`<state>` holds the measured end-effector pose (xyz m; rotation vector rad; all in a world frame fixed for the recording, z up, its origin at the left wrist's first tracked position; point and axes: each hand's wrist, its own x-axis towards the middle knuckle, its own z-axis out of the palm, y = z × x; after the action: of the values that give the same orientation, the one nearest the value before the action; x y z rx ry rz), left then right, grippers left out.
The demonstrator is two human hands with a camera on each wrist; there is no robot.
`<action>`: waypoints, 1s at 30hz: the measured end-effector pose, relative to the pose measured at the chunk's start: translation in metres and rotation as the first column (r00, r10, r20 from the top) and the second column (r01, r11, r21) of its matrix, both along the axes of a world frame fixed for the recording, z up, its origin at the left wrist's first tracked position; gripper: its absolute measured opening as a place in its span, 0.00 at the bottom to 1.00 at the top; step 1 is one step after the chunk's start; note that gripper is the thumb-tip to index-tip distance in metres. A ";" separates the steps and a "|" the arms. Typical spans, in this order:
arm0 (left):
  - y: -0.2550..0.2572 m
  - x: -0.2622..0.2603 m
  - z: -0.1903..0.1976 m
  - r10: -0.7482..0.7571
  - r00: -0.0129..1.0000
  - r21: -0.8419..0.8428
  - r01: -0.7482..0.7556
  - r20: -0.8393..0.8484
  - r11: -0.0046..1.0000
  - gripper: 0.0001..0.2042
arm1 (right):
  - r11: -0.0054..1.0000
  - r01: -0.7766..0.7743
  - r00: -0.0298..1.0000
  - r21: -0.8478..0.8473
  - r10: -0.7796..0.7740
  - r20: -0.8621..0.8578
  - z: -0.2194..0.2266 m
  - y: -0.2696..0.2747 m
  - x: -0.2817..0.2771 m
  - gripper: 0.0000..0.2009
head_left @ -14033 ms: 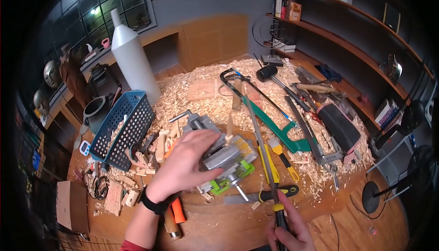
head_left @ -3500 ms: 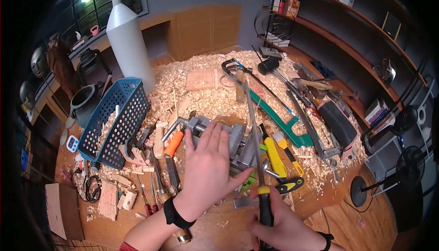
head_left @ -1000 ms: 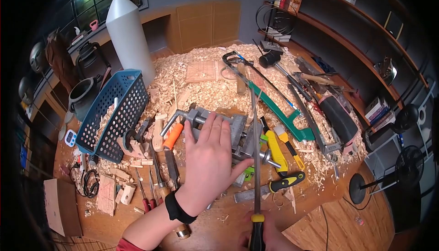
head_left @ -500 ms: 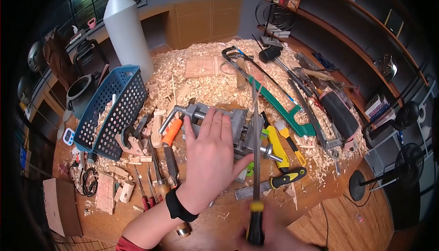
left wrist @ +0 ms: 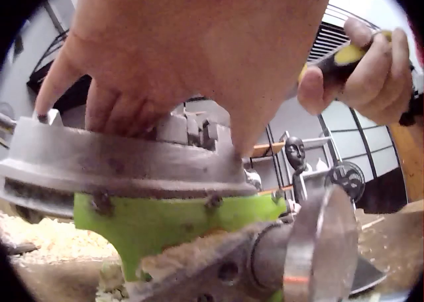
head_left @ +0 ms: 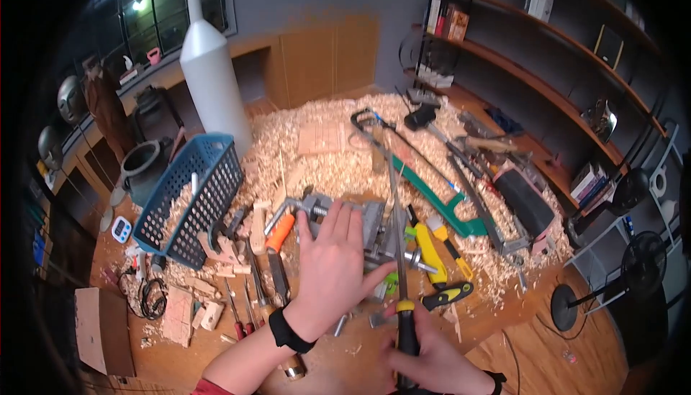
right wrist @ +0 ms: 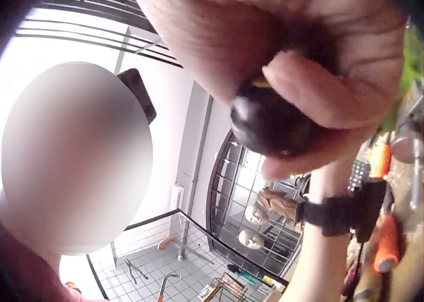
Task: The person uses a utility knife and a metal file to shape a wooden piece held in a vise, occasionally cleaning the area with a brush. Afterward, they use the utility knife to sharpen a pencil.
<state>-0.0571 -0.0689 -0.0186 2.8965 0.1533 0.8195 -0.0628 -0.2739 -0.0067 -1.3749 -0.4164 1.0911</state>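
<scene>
My left hand (head_left: pixel 327 273) rests palm-down across a grey metal vise (head_left: pixel 371 221), its fingers stretched out over the top. In the left wrist view, fingertips press on the vise body (left wrist: pixel 132 159), above its green base (left wrist: pixel 179 222). My right hand (head_left: pixel 439 357) grips the black-and-yellow handle (head_left: pixel 407 334) of a long file. The narrow grey file blade (head_left: pixel 398 229) points away from me, passing over the right side of the vise beside a slim pale wooden stick (head_left: pixel 388 214). In the right wrist view, fingers wrap round the handle's butt end (right wrist: pixel 271 120).
Left of the vise lie an orange-handled chisel (head_left: pixel 279 233), several slim tools and a blue basket (head_left: pixel 191 204). To the right are a yellow-handled tool (head_left: pixel 430 251), a brush (head_left: pixel 450 244) and a green-handled hacksaw (head_left: pixel 432 197). Wood shavings (head_left: pixel 317 172) cover the far table.
Over the last second the right hand and file have slid forward along the vise. The left hand stays on the vise. Since 14 s ago it has settled flatter there. The head view has tilted up.
</scene>
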 end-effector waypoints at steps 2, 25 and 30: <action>0.010 -0.007 0.011 -0.074 0.997 -0.061 0.072 -0.028 0.996 0.41 | 0.995 0.070 0.997 0.078 -0.068 -0.023 0.001 -0.005 0.009 0.29; 0.054 0.030 0.039 -0.342 0.874 -0.101 0.328 -0.345 0.939 0.42 | 0.941 0.297 0.950 0.162 -0.274 -0.150 -0.015 -0.031 0.031 0.10; 0.022 0.032 0.032 -0.230 0.944 -0.019 0.233 -0.238 0.972 0.42 | 0.948 0.247 0.962 0.201 -0.215 -0.166 -0.020 -0.022 0.026 0.12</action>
<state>-0.0249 -0.0464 0.0138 2.9370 -0.1676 0.4334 -0.0370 -0.2958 -0.0267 -1.1112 -0.2546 0.9133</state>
